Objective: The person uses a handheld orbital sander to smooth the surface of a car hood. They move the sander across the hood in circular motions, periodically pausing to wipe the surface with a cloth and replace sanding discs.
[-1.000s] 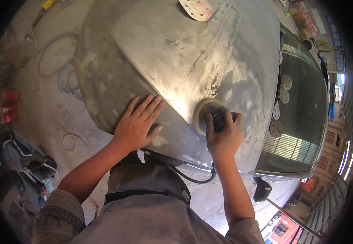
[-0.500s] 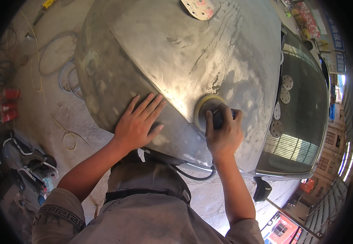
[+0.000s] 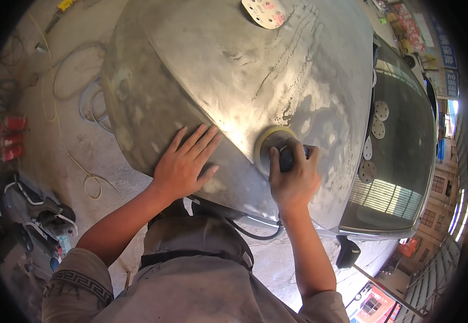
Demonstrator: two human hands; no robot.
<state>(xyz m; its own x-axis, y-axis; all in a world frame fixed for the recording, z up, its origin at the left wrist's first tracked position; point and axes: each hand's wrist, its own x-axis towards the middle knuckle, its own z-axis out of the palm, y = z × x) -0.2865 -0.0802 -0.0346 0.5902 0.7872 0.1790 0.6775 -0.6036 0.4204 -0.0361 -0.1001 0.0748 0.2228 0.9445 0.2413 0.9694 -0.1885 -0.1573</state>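
Observation:
My right hand (image 3: pixel 296 180) grips an orbital sander (image 3: pixel 270 144), a round tool with a yellowish pad rim and a dark body. Its pad rests on the sanded car hood (image 3: pixel 228 81), beside the seam with the fender. Fingers outstretched, my left hand (image 3: pixel 182 164) lies flat on the dull grey fender (image 3: pixel 147 113), close to that seam. A dark hose (image 3: pixel 255 236) hangs below the panel edge near my right wrist. Farther up the hood lies a round sanding disc (image 3: pixel 265 12) with holes, pale with reddish marks.
Several sanding discs (image 3: pixel 378 128) lie along the base of the windshield (image 3: pixel 395 145) at the right. A side mirror (image 3: pixel 347 252) juts out at lower right. Coiled hoses (image 3: pixel 95 102), red cans (image 3: pixel 12 138) and a parked scooter (image 3: pixel 34 215) stand on the floor at left.
The sander and my right hand have shifted slightly left along the hood. My left hand stays flat on the fender in nearly the same place.

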